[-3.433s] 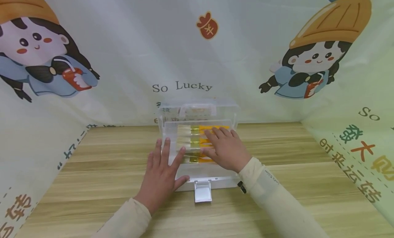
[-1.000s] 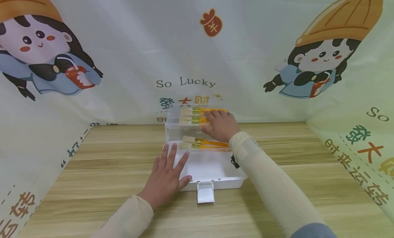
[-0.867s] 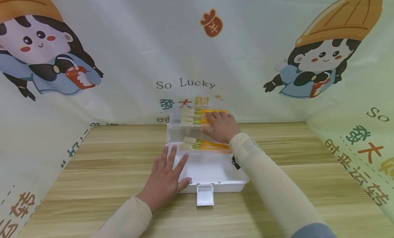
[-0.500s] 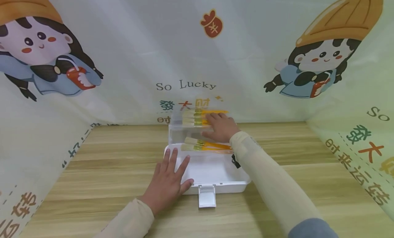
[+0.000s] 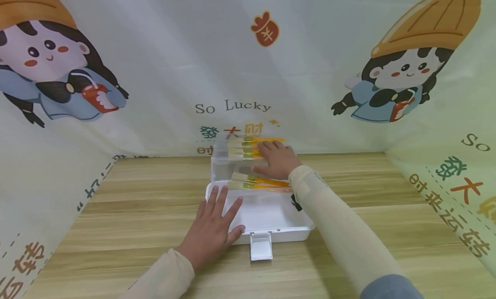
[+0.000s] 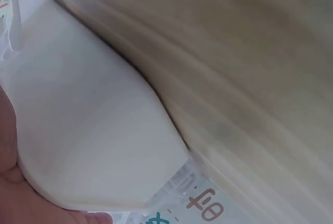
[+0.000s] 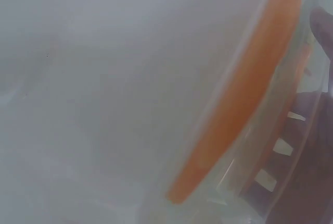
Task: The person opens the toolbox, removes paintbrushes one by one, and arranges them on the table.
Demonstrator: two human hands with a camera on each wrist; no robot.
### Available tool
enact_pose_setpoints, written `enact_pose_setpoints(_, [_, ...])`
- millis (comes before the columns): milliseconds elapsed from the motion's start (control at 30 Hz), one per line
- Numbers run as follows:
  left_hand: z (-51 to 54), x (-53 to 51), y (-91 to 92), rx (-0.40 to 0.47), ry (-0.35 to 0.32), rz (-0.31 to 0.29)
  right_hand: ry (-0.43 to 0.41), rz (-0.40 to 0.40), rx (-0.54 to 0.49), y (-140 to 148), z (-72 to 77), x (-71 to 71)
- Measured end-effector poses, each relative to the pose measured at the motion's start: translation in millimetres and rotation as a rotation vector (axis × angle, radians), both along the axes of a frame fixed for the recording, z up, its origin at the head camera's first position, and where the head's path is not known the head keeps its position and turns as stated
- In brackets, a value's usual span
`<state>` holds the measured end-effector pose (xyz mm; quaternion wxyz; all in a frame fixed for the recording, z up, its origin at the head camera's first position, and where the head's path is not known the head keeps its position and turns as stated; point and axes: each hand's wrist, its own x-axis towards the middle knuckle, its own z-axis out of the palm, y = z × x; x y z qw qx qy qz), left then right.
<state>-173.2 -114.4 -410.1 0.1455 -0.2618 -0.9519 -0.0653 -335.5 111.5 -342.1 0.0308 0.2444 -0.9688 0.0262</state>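
A white plastic box (image 5: 267, 211) stands on the table with its inside showing. At its back are raised clear trays. Several flat paintbrushes (image 5: 239, 152) with pale bristles and orange handles lie in the upper tray. Lower down, two more paintbrushes (image 5: 267, 183) cross slightly. My right hand (image 5: 280, 159) rests over the upper brushes' handles with its fingers extended. In the right wrist view, its fingers (image 7: 304, 135) show through clear plastic near an orange handle (image 7: 234, 99). My left hand (image 5: 211, 230) is spread over the box's front left rim, thumb on the front edge.
A white latch (image 5: 261, 246) hangs from the box's front. The wood-grain tabletop (image 5: 143, 208) surrounds the box. A printed curtain (image 5: 170, 75) closes off the back and both sides. A small black item (image 5: 296, 202) sits under the right wrist.
Since the oldest frame, the right hand has moved back and up; the brush trays stand raised and spread apart, exposing the box's inside. In the last second the left hand has shifted slightly right.
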Motion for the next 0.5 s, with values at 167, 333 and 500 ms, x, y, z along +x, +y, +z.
enact_pose_setpoints(167, [0.6,-1.7,-0.5,-0.018,-0.001,-0.018,-0.007,0.014,-0.017,1.0,0.7,-1.7])
enact_pose_setpoints(333, [1.2,-2.6,-0.4,-0.027,-0.021,-0.024,-0.026,0.05,-0.215,5.3,1.5,-1.3])
enact_pose_setpoints(500, [0.4,-3.4,0.1,-0.019,-0.03,-0.032,-0.026,0.091,-0.422,10.4,5.7,18.0])
